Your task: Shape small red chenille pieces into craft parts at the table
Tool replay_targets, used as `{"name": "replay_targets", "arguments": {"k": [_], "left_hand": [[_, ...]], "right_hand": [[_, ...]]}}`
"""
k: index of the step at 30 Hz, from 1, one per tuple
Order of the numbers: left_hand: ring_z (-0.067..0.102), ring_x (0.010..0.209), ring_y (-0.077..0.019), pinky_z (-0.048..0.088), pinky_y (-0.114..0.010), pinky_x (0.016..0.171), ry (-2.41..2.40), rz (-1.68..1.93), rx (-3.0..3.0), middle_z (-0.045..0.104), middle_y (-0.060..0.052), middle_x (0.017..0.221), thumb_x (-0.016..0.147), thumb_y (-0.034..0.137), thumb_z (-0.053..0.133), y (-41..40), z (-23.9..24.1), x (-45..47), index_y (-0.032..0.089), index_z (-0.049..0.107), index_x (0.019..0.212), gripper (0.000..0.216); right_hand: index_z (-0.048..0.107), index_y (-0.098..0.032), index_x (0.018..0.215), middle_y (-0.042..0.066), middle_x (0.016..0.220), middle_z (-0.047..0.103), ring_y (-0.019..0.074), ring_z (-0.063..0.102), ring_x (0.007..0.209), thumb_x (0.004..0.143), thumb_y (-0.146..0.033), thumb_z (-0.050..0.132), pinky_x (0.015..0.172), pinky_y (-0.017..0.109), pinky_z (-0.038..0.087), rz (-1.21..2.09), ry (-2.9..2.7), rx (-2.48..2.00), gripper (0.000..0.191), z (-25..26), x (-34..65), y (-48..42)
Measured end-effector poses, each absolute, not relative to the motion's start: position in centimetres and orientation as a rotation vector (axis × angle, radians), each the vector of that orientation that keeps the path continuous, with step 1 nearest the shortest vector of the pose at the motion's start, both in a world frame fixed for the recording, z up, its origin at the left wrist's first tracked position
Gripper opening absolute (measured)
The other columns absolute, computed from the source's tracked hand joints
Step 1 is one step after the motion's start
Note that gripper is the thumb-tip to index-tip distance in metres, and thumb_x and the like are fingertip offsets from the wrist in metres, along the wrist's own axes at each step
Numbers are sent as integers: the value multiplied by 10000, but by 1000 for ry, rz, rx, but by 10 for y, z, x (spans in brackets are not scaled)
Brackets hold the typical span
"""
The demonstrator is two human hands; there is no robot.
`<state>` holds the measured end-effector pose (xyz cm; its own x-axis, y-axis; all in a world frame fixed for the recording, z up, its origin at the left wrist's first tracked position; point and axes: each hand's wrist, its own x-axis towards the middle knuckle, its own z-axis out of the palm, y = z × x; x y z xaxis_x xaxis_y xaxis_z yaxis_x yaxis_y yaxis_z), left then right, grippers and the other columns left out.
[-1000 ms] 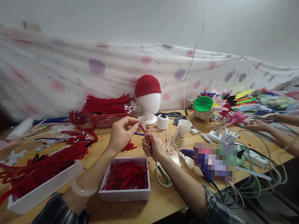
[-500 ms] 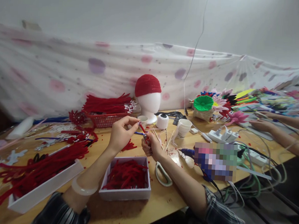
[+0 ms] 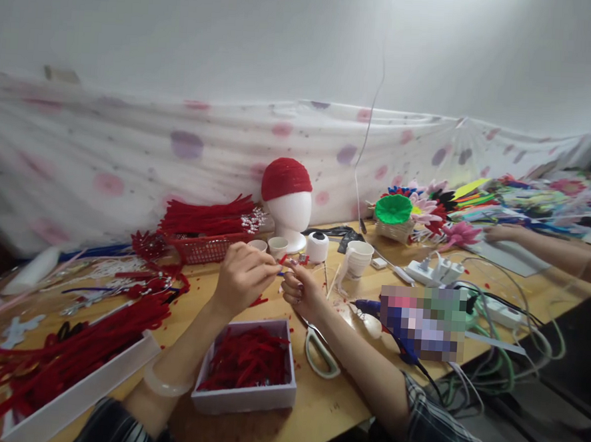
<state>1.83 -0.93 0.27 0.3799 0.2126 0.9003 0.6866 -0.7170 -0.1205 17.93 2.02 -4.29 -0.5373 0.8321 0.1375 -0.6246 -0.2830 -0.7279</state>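
Observation:
My left hand point(image 3: 246, 278) is closed in a pinch at its fingertips. A short red pipe cleaner point(image 3: 284, 259) shows between my two hands, above the table. Curled fingers and a thumb close my right hand point(image 3: 302, 292) around its other end; the part inside the fist is hidden. Below my hands stands a white box point(image 3: 244, 402) of cut red pipe cleaner pieces point(image 3: 250, 358). Scissors with a pale handle point(image 3: 321, 357) lie just under my right forearm.
Left is a white tray point(image 3: 85, 391) of long red stems. Behind stand a red basket point(image 3: 201, 250), a foam head point(image 3: 296, 214) in a red cap, paper cups point(image 3: 359, 259) and thread point(image 3: 317, 247). Right are a glue gun point(image 3: 370, 307), power strips point(image 3: 432, 273) and another person's hand point(image 3: 507, 234).
My left hand has turned over, its back now facing up, and moved slightly right and down. The right hand shifted slightly. One of the other person's hands is no longer visible; the view tilted up.

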Motion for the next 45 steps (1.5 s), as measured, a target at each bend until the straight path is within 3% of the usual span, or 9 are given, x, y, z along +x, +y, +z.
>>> {"name": "replay_targets", "arguments": {"k": [7,13,16,19,23,26,28,33,45], "left_hand": [[631,745,-174,419,-339,772,-1064,-1326,-2449,722,-21,744,775,245,680,-11,3,24,212,702,709,77],[656,802,-198,486,-298,738,-1772,-1866,-2928,733,-77,870,729,363,703,-10,10,15,161,747,850,238],[650,776,-187,490,-294,750,-1947,-2196,-3033,734,-74,806,595,388,816,-9,5,18,152,757,788,311],[637,692,-153,494,-291,745,-2126,-2615,-2883,718,-50,700,447,366,896,-8,1,22,151,744,696,363],[614,656,-126,475,-265,731,-2061,-2813,-2617,712,-35,660,407,364,912,-5,3,22,143,749,665,377],[621,705,-128,461,-256,777,-1932,-2916,-2381,730,-33,690,408,370,910,-4,7,19,151,762,687,384],[625,723,-134,459,-267,803,-1860,-2968,-2301,738,-32,706,417,375,905,-4,8,19,160,765,693,377],[622,717,-150,461,-299,813,-1768,-3033,-2195,731,-28,694,423,366,897,-6,10,25,164,756,672,350],[622,790,-166,450,-309,864,-1825,-2996,-2169,713,-27,719,433,309,881,-9,11,31,153,747,658,305]], "right_hand": [[542,-162,693,-135,433,217,20,101,386,637,-415,811,373,190,58,1754,-1132,-436,374,-45,180,23],[517,-163,622,-113,428,290,23,185,372,575,-496,822,377,208,104,1658,-1327,-510,454,-49,179,25],[422,-188,565,-115,419,284,18,171,367,579,-492,825,372,208,100,1691,-1339,-503,505,-49,179,23],[456,-184,606,-127,412,265,19,145,366,580,-483,825,369,202,86,1744,-1362,-501,476,-45,181,19],[515,-174,657,-132,423,216,34,88,375,682,-550,691,359,189,64,1933,-1298,-511,416,-43,184,20],[447,-191,533,-106,390,207,49,85,347,776,-670,419,330,188,68,2054,-1204,-559,538,-47,184,25],[381,-205,475,-94,364,196,54,85,327,808,-645,329,314,187,74,2082,-1194,-606,554,-51,182,27],[329,-218,473,-88,349,198,64,70,322,833,-533,265,295,179,89,2159,-1202,-700,483,-53,176,24],[335,-219,473,-90,353,202,51,85,312,826,-545,274,311,183,77,1998,-1318,-744,484,-49,174,19]]}}
